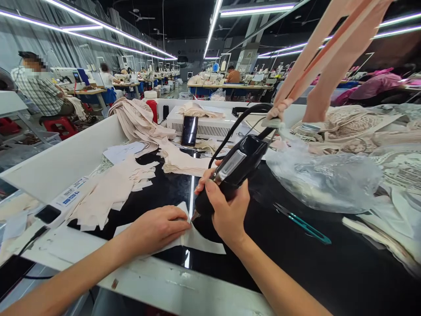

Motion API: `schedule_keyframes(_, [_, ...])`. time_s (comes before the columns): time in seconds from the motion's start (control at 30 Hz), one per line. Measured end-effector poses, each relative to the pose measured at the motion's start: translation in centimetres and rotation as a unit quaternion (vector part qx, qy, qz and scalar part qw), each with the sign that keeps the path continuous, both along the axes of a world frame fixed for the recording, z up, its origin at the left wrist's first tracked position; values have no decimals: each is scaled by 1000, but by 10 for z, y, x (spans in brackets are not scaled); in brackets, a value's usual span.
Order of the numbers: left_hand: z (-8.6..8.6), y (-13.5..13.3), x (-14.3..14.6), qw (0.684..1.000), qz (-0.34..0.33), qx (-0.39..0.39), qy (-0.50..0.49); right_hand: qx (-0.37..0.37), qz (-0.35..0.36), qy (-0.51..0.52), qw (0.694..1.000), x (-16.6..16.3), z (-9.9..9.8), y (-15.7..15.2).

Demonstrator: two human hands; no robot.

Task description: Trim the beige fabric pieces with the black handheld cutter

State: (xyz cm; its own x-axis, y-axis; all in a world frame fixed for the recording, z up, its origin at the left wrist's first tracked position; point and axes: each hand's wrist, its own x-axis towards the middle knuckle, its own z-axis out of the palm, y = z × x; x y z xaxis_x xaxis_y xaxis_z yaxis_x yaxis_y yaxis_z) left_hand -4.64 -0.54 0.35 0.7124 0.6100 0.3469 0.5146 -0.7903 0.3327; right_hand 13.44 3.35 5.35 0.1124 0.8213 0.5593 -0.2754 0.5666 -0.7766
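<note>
My right hand [228,206] is wrapped around a black corded electric hand tool [241,160] with a silver plate on its side. The tool tilts down to the left, its tip close to a pale fabric piece [205,241]. On that fabric lies my left hand [161,228], fingers together and bent over it near the tool's tip; the fingertips' underside is hidden. Twisted peach fabric strips [296,83] hang from above and are tied near the tool's cord end. Right of the tool, teal-handled thread snips [304,224] rest on the glossy black tabletop [263,254].
Stacked pale fabric pieces [113,188] lie at the left, with more cut pieces [186,162] behind. A phone [190,131] leans against a white vented box [210,127]. A clear plastic bag [325,175] and lace panels [394,171] fill the right. A seated person [39,90] is far left.
</note>
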Motion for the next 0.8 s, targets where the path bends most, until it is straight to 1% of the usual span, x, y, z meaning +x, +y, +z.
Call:
schedule_keyframes(0.3, [0,-1,-4,1000,-7,21,12,-6,6,17,1000,6,4,-8])
schedule_keyframes(0.47, [-2,-1,-6,1000,-4,25,18,-2,-5,3,1000,6,1,-12])
schedule_keyframes(0.57, [-2,0,-8,999,-9,28,21,-11,-7,-11,1000,6,4,-12])
schedule_keyframes(0.67, [1,0,-7,998,-10,43,34,-15,-5,-4,1000,12,10,-15])
schedule_keyframes(0.8, [8,-7,3,999,1,51,15,-31,-30,7,999,27,16,-24])
